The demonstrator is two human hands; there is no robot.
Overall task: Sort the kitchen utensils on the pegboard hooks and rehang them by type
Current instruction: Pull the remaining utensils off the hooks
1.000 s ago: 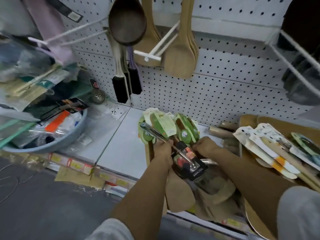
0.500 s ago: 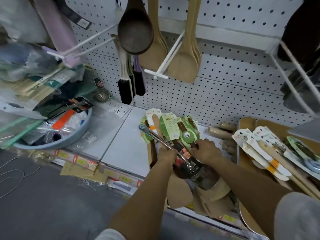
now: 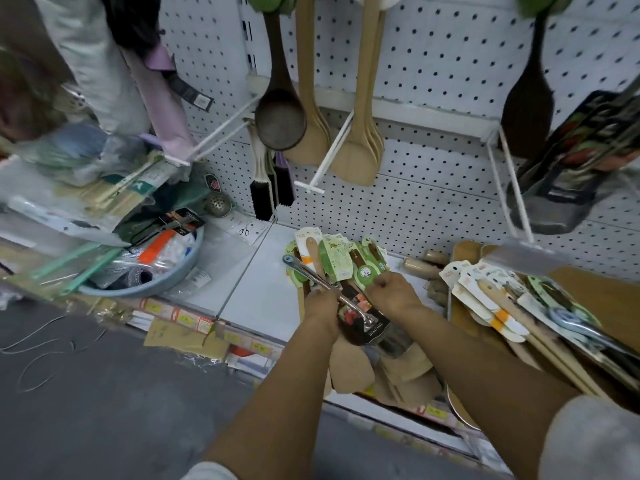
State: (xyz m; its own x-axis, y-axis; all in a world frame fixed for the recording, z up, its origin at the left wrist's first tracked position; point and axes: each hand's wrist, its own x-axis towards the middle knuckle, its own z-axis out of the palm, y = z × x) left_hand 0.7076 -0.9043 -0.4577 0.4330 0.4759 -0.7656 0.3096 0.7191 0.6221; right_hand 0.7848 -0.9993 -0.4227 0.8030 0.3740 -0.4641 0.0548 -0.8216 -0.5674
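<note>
Left hand [image 3: 320, 308] grips a shiny steel turner [image 3: 323, 287], handle toward 10 o'clock; right hand [image 3: 391, 294], fingers curled, pinches green-carded wooden spatulas [image 3: 341, 263] fanned toward 12 on the shelf [image 3: 266, 292].

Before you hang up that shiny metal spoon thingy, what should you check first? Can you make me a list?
1. Left hand grips the metal utensil: ok.
2. Right hand holds down the green-carded spoon bundle on the shelf: ok.
3. Metal utensil free of the bundle: cannot tell, it lies across the cards.
4. Matching metal utensils already hang on the right hook: ok.
5. Room left on that hook: ok, its front end looks bare.
6. Hanging hole at the handle tip: ok, visible.
</note>
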